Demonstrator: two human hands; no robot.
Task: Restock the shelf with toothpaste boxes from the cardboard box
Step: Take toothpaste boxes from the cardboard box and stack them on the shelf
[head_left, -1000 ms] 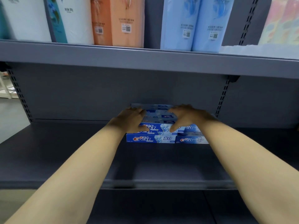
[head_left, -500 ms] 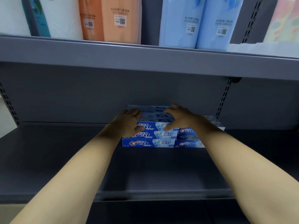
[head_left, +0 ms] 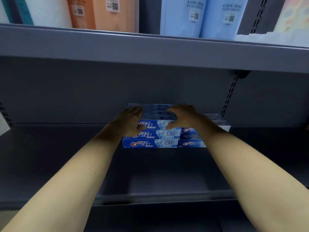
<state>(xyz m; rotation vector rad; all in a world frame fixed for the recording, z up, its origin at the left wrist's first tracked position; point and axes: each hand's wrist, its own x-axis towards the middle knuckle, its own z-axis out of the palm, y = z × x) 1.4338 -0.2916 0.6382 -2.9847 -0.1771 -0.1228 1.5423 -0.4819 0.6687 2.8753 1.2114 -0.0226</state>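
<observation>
A stack of blue Crest toothpaste boxes (head_left: 150, 143) stands at the back of the dark grey shelf (head_left: 66, 156), several layers high. A lower stack (head_left: 190, 143) adjoins it on the right. My left hand (head_left: 129, 122) lies over the left end of the top front box (head_left: 157, 125), fingers stretched along the stack's top. My right hand (head_left: 184, 115) curls over the same box's right end, thumb on its front face. The cardboard box is out of view.
The upper shelf (head_left: 150, 49) hangs close above, carrying orange (head_left: 103, 12) and light blue (head_left: 200, 15) packs. A slotted upright (head_left: 231, 92) runs down the back panel just right of the stacks. The shelf's front lip (head_left: 167, 197) crosses under my forearms.
Both hands have stayed on the top of the stack, shifting slightly toward the back. The view has tilted a little, and the stacks sit lower in it.
</observation>
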